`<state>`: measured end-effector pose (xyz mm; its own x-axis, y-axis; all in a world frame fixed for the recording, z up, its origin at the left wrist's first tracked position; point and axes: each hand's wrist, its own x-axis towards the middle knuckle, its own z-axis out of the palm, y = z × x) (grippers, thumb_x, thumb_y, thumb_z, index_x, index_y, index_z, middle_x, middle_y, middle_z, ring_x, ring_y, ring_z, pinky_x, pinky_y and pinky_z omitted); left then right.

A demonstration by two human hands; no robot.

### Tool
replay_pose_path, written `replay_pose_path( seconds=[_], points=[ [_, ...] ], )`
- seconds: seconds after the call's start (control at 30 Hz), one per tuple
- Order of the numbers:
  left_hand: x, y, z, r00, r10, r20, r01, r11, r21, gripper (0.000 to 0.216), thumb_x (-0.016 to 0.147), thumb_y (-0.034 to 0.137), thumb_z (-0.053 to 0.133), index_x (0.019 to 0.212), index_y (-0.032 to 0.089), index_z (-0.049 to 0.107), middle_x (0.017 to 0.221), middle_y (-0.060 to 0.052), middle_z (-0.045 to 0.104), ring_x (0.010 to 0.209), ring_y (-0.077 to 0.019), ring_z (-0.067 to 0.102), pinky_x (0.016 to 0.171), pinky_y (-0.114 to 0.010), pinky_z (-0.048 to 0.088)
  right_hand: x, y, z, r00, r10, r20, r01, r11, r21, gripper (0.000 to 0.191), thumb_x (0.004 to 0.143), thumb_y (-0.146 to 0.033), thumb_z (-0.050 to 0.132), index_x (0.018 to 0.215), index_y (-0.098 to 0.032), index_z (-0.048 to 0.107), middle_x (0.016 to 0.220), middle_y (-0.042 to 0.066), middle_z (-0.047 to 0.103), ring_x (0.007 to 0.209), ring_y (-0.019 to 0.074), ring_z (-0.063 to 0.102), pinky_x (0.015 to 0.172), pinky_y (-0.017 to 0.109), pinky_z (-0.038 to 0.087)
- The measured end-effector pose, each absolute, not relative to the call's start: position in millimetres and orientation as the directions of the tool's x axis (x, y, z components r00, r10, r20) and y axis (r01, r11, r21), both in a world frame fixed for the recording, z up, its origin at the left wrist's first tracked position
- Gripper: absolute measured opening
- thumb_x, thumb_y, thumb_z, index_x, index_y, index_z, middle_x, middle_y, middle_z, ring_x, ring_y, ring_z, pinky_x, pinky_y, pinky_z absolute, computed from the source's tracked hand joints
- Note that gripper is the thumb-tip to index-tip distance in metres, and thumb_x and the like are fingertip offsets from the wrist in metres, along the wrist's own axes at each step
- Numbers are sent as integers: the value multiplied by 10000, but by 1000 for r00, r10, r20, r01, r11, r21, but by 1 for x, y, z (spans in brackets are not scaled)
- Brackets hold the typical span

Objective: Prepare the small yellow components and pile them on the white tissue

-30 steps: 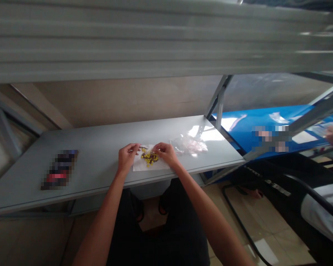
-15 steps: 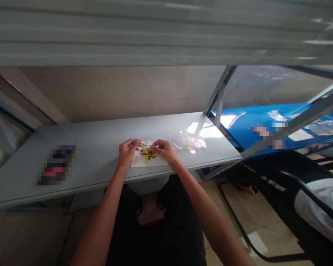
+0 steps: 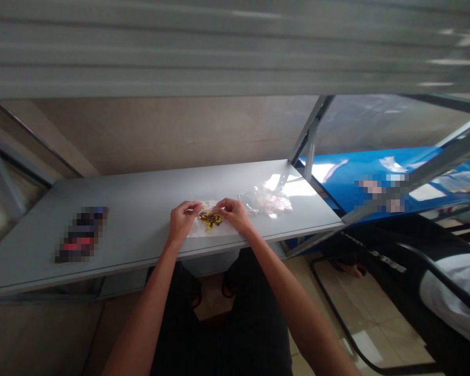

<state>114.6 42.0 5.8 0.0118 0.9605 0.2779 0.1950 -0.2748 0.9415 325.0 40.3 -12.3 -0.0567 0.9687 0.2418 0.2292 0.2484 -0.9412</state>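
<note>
A pile of small yellow and dark pieces [image 3: 210,221] lies on a white sheet [image 3: 199,231] near the front edge of the grey table. My left hand [image 3: 183,218] is at the left of the pile, thumb and fingers pinched together, with a small yellow piece at the fingertips. From the right, my right hand [image 3: 234,213] bends over the edge of the pile. Its thumb and forefinger are closed together; whatever they hold is too small to make out. The fingertips of both hands are a short gap apart above the pieces.
Clear plastic bags [image 3: 269,201] lie right of my right hand. A blurred dark and red object [image 3: 80,235] is on the table's left. Overhead hangs a ribbed grey panel [image 3: 203,49]. Beyond the metal frame [image 3: 310,133], a person sits at a blue table [image 3: 340,180].
My left hand has shifted slightly right and down, nearer the pile, and its fingers are closer together. My right hand stays nearly in place. The camera view has moved slightly.
</note>
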Motion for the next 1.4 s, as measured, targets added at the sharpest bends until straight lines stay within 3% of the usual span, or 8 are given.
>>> replay_pose_path(
  seconds=[0.2, 0.67, 0.87, 1.07, 1.3, 1.4],
  points=[
    [115, 43, 7, 2, 948, 318, 225, -310, 924, 255, 819, 433, 770, 883, 188, 794, 908, -61, 783, 839, -191, 714, 820, -281, 555, 326, 35, -4, -71, 965, 251, 304, 260, -916, 285, 836, -434, 725, 927, -168, 774, 805, 40, 740, 640, 119, 543, 572, 238, 390],
    [118, 46, 10, 21, 958, 284, 223, -282, 933, 220, 756, 405, 800, 784, 188, 770, 817, -46, 775, 740, -187, 702, 745, -286, 551, 327, 38, -13, -73, 962, 265, 218, 274, -937, 235, 833, -390, 732, 908, -168, 761, 840, 49, 756, 650, 123, 561, 577, 231, 406],
    [117, 45, 14, 38, 953, 299, 247, -299, 922, 263, 851, 439, 725, 898, 189, 791, 884, -56, 788, 806, -196, 716, 777, -288, 546, 326, 37, -10, -71, 965, 253, 218, 262, -940, 232, 825, -394, 742, 884, -170, 755, 836, 49, 754, 661, 129, 577, 594, 237, 424],
    [118, 42, 12, 80, 945, 317, 196, -327, 925, 337, 833, 490, 745, 965, 180, 758, 981, -76, 787, 887, -205, 724, 817, -299, 571, 326, 39, -16, -37, 965, 258, 179, 260, -949, 236, 822, -409, 739, 879, -181, 751, 834, 47, 757, 670, 145, 613, 621, 252, 458],
    [126, 45, 4, -14, 935, 355, 269, -338, 902, 248, 818, 420, 756, 872, 179, 730, 839, -49, 768, 780, -192, 721, 775, -297, 572, 325, 41, -20, -37, 969, 243, 220, 245, -944, 241, 824, -422, 736, 878, -187, 746, 785, 28, 734, 636, 133, 588, 581, 235, 423],
    [129, 43, 5, -21, 936, 350, 236, -336, 912, 277, 876, 450, 701, 931, 180, 728, 862, -55, 766, 787, -189, 725, 774, -296, 573, 324, 41, -19, -9, 972, 234, 178, 231, -956, 251, 809, -429, 746, 866, -185, 731, 794, 30, 733, 658, 139, 607, 600, 238, 442]
  ],
)
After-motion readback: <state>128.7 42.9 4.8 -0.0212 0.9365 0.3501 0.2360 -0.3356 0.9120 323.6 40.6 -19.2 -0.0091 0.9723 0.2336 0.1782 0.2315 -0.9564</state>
